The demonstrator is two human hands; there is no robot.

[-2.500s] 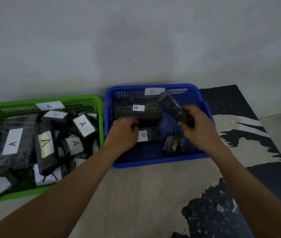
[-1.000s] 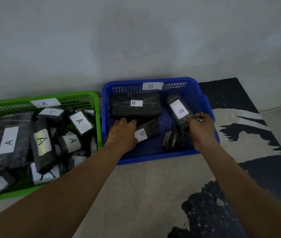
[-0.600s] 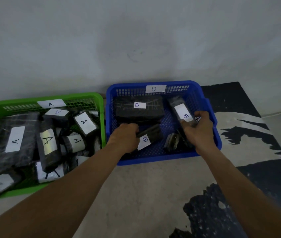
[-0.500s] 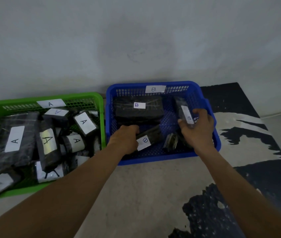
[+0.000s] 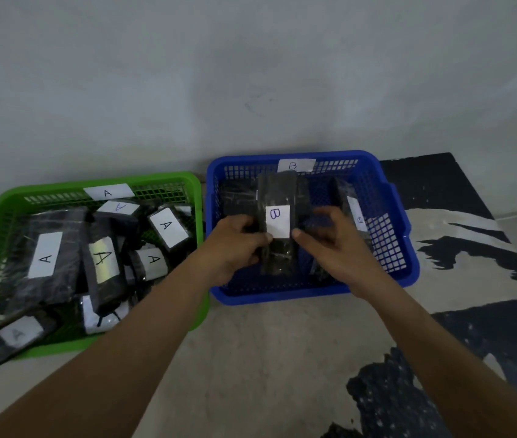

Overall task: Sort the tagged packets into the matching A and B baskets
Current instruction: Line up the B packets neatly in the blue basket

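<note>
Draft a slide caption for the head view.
Left hand and right hand hold a B-tagged packet over the blue basket; A-tagged packets fill the green basket beside it.

The packet in my left grip and right grip is black, white-tagged; blue basket beneath, green basket leftward.

Two bare forearms, bare left grip, bare right grip
</note>
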